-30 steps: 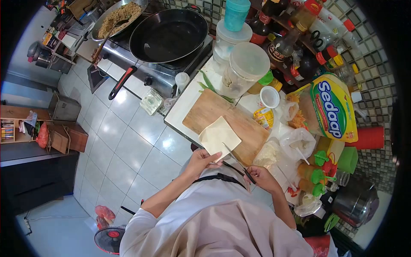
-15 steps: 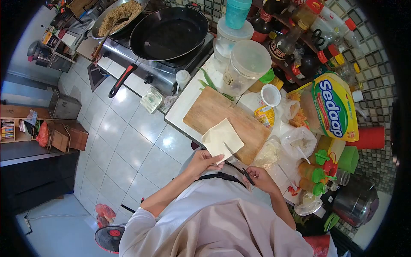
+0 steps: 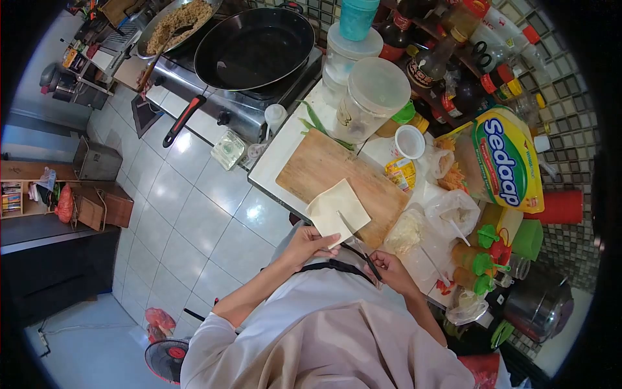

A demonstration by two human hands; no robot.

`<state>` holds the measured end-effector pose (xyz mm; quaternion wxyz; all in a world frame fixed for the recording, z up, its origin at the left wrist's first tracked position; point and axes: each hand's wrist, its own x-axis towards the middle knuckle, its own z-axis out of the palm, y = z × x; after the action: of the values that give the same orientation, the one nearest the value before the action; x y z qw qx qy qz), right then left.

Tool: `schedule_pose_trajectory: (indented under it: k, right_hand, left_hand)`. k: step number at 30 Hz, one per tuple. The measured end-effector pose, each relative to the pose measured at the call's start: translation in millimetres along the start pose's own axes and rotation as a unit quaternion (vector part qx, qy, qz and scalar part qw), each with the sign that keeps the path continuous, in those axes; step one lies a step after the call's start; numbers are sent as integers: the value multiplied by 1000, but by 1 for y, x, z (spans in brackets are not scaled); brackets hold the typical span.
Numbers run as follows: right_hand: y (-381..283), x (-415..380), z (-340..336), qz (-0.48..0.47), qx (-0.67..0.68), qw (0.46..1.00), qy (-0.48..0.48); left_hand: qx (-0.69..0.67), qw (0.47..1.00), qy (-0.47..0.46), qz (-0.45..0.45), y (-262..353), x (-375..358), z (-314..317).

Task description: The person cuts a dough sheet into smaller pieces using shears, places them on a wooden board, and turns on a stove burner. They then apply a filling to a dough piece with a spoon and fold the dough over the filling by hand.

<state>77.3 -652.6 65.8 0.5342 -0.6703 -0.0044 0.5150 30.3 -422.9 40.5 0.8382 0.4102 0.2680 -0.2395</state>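
A thin, cream-coloured square pastry sheet [image 3: 335, 202] is pinched along its near edge by my left hand [image 3: 312, 247], thumb on top. It overlaps the near side of a wooden cutting board [image 3: 317, 162] in this view. My right hand [image 3: 392, 271] grips a pair of scissors [image 3: 370, 264] by the black handles. One metal blade lies across the top of the sheet, starting from its near right edge and pointing away from me. The other blade is hidden beneath the sheet. Both hands are close to my waist, in front of the counter's edge.
Beyond the board lie green chillies [image 3: 314, 118] and a lidded clear tub [image 3: 370, 100]. A black frying pan [image 3: 256, 48] sits on the stove [image 3: 243, 107], its handle jutting past the edge. Plastic bags [image 3: 453, 214] and sauce bottles [image 3: 470, 259] crowd the right side.
The scissors have shifted slightly, with the visible blade reaching a little farther across the sheet. My left hand keeps its pinch in nearly the same place.
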Motion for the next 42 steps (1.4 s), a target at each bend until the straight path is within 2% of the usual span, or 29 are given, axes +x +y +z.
schedule_pose_trajectory:
  k: [13,18,30,33,39,42]
  right_hand:
    - [16,4,6,-16,-19,999,29]
    - [13,5,11,-14,57,998,28]
    - [18,7,9,-3,4,999,44]
    - [14,7,11,-15,52,998,30]
    - [14,9,11,8,12,998,53]
    - [23,12,11,-13,20,998,51]
  left_hand:
    - [-12,1000,-2,-6,1,0,0]
    - [6,1000,-28,-8,-4,-1,-2]
    - [6,999,-35,-7,-5,-4,-3]
    - [12,999,-43,-18,-4,-7,1]
    - [16,998,-42,-33,-4,-9,2]
    - [18,998,-42,-32,-1,-11,3]
